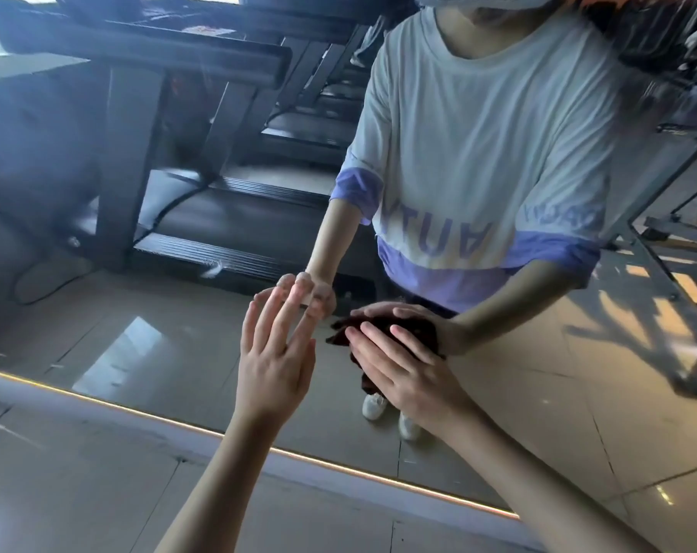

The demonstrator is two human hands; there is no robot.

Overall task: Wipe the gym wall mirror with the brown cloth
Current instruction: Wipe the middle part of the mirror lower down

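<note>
Currently the gym wall mirror (139, 313) fills the upper frame; its lit lower edge runs diagonally toward the lower right. The right hand (402, 373), at centre frame, lies flat with its fingers (373, 339) straight and slightly apart, pressing the brown cloth (367, 379) against the glass. The left hand (275, 353) sits just left of it, fingers spread, tips on the glass, clear of the cloth. The cloth is dark, bunched, and mostly covered by the right hand.
</note>
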